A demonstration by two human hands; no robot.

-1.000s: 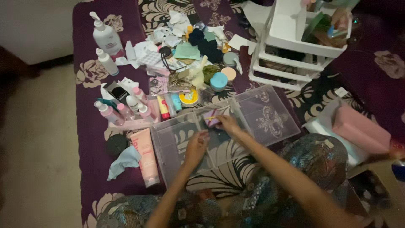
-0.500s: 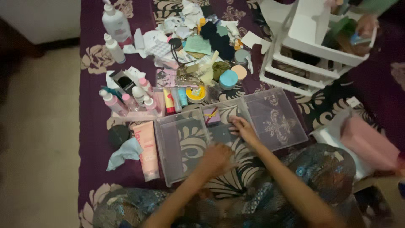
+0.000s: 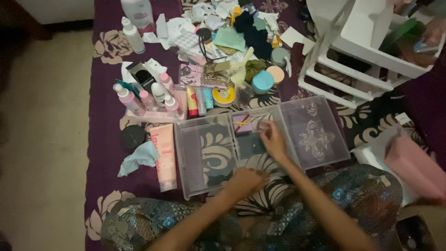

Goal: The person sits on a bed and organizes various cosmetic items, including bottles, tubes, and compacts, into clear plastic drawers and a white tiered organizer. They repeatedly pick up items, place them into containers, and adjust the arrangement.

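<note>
Both forearms reach forward from the bottom of the view over a clear plastic divided box [image 3: 204, 158] that lies on a purple flowered cloth [image 3: 104, 153]. The right hand [image 3: 273, 139] stretches farthest, over the middle compartment of the box, palm down with the wrist bent slightly; its fingers [image 3: 265, 126] are drawn narrow together and seem to pinch a small clear item at the divider, though blur hides exactly what it is. Just beside those fingers, in the top of the middle compartment, lies a small purple card [image 3: 243, 124] with a yellow and red stripe across it. The left hand [image 3: 245, 179] rests at the near edge of the box, knuckles up, fingers curled under; whether it holds anything cannot be told. Left of the box a pink tube [image 3: 163, 155] lies flat, with a pale blue cloth [image 3: 138, 158] touching its side and a round black compact [image 3: 133, 136] near it. Behind the box stand small pink bottles [image 3: 148, 100], a yellow tin [image 3: 224, 96] and a blue jar [image 3: 263, 82]. A white drawer rack [image 3: 367, 51] stands at upper right.
</note>
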